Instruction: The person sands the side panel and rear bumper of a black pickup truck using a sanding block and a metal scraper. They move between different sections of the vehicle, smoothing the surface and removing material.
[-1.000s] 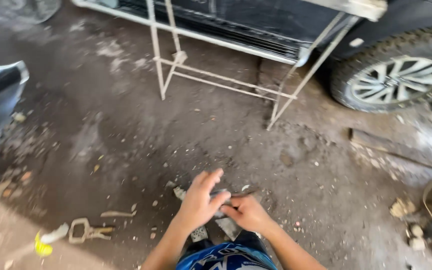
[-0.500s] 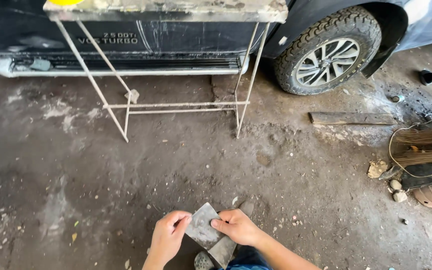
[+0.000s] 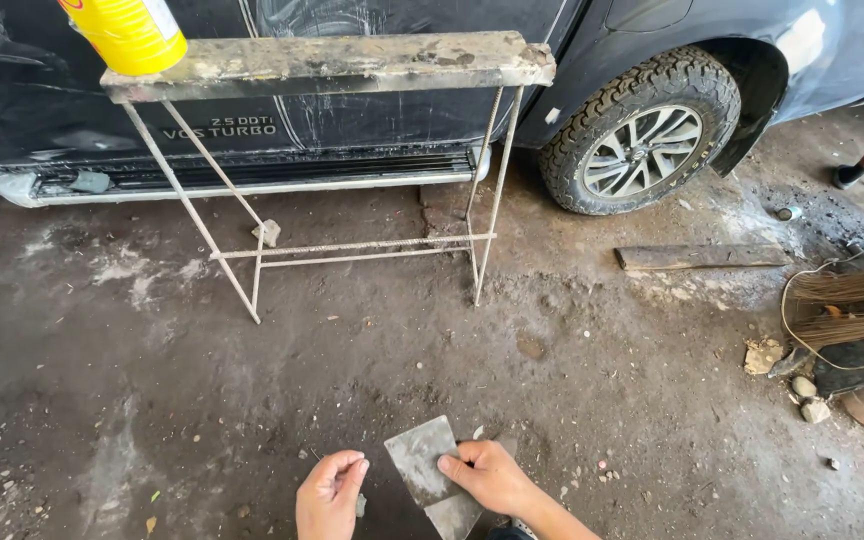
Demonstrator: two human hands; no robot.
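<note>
My right hand (image 3: 490,476) pinches a grey rectangular sheet, like sandpaper (image 3: 424,460), by its right edge, low in the view over the dirt floor. My left hand (image 3: 330,494) sits just left of the sheet with its fingers curled in, not touching it; whether it holds something small I cannot tell. A second grey piece (image 3: 455,516) shows below the sheet, under my right hand.
A dirty metal-legged bench (image 3: 332,62) stands ahead with a yellow bottle (image 3: 130,32) on its left end. Behind it is a dark vehicle with a wheel (image 3: 642,148). A wooden plank (image 3: 702,257), stones and rusty rods (image 3: 852,300) lie at the right. Another person's foot (image 3: 847,176) is far right.
The view has swung up and right, from the bench legs to the whole bench and the vehicle's wheel. My hands have parted; the left has let go of the grey sheet.
</note>
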